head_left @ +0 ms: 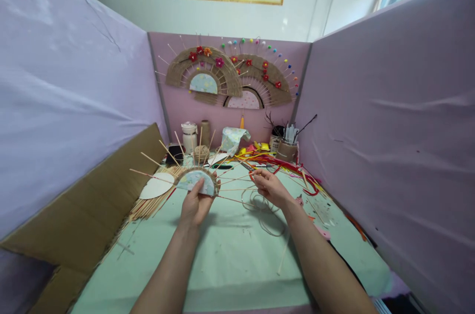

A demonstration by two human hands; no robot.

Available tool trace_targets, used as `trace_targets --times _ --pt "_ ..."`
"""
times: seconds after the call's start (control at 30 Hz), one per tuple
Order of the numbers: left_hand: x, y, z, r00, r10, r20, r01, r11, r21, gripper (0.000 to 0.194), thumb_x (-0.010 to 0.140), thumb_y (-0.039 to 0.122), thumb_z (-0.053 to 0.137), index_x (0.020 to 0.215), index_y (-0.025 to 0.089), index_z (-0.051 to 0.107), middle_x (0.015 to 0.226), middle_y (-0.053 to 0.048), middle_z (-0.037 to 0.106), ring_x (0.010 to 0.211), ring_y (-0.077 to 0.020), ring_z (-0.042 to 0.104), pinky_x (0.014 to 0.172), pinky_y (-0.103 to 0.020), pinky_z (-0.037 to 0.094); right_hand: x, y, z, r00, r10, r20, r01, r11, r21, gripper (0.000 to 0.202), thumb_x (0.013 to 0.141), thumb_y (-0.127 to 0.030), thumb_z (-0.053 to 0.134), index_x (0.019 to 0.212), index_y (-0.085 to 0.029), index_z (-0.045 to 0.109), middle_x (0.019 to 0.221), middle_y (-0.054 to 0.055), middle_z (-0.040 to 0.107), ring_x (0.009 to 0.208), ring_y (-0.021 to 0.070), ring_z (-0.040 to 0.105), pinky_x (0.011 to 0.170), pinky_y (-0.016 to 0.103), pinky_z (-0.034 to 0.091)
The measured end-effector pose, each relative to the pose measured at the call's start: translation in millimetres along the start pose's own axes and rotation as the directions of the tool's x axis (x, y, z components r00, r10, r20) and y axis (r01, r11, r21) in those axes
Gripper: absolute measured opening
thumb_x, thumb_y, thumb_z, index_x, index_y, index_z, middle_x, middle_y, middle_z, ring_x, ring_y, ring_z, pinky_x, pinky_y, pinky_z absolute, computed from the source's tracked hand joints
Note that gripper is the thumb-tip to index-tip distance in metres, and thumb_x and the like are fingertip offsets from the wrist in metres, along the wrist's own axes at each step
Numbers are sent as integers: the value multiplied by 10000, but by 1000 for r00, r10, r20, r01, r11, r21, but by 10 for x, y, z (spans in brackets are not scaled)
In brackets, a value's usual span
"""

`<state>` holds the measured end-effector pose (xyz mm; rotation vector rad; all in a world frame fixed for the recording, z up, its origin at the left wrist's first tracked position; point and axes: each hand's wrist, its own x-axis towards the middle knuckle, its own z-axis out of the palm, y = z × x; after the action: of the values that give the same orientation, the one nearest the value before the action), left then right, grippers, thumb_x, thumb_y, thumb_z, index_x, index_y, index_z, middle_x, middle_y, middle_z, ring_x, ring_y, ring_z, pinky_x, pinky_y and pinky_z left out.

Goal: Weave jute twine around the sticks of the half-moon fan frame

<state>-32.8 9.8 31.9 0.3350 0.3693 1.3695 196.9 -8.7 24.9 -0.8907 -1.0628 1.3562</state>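
My left hand [196, 205] grips a half-round piece [196, 180] covered in pale blue patterned cloth, thumb on its front. Twine wraps its curved edge, and thin sticks [150, 158] fan out from it. To the right, my right hand [269, 185] is closed in a pinch near the ends of the right-hand sticks; what lies between its fingertips is too small to make out. Loose loops of pale cord [272, 227] hang or lie below my right hand, over the green table [237, 264].
Bundled sticks and a white oval [156, 186] lie left beside a cardboard sheet [100, 200]. Behind stand a twine ball [201, 153], a white jar [189, 137] and a pot of tools [287, 150]. Red strips [311, 186] lie right. Two decorated fans [204, 83] hang on the back panel.
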Motion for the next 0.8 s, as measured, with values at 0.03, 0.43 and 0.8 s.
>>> trace_targets --times 0.03,0.43,0.8 --pt "-2 4 2 1000 2 -1 -2 1000 -12 298 817 60 495 1086 164 571 1028 -112 675 980 -240 636 855 -460 506 2 6 3 1000 7 15 -7 1000 -4 322 652 -383 727 843 -199 544 524 -107 277 424 41 161 375 185 115" --pt "-26 -2 22 998 53 -31 -53 999 -1 457 754 -70 455 1110 188 578 970 -47 688 874 -152 650 778 -280 522 -117 278 384 918 174 358 30 867 -498 280 715 -439 654 744 -163 689 560 -27 510 479 68 354 445 213 236" --pt "-85 -59 41 993 -109 53 111 993 -41 331 807 -12 443 1056 152 588 884 -68 683 809 -161 651 726 -308 531 -95 444 438 891 160 425 157 769 -619 227 753 -374 610 766 -169 704 688 2 618 663 112 516 617 214 379"
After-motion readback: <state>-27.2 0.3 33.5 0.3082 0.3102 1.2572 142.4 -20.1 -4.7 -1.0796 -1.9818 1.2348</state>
